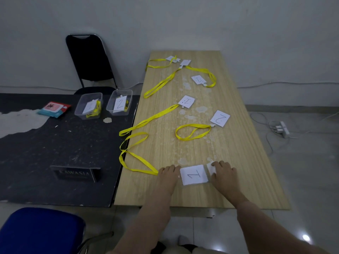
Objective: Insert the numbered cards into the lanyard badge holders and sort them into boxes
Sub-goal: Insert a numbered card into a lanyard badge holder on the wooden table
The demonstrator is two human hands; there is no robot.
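A single wide-angle camera worn on a person's head is looking forward and down the length of a wooden table (238, 162), facing a pale wall (183, 21). The left hand (168, 174) and right hand (222, 173), flanking a badge holder (194, 175) at the near edge, are sitting closest to the lens.

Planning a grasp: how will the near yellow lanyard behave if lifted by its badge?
Probably floppy: the yellow lanyard lies in loose loops, spilling past the table edge. Likely light, a thin flat strap. May trail and snag behind the badge holder.
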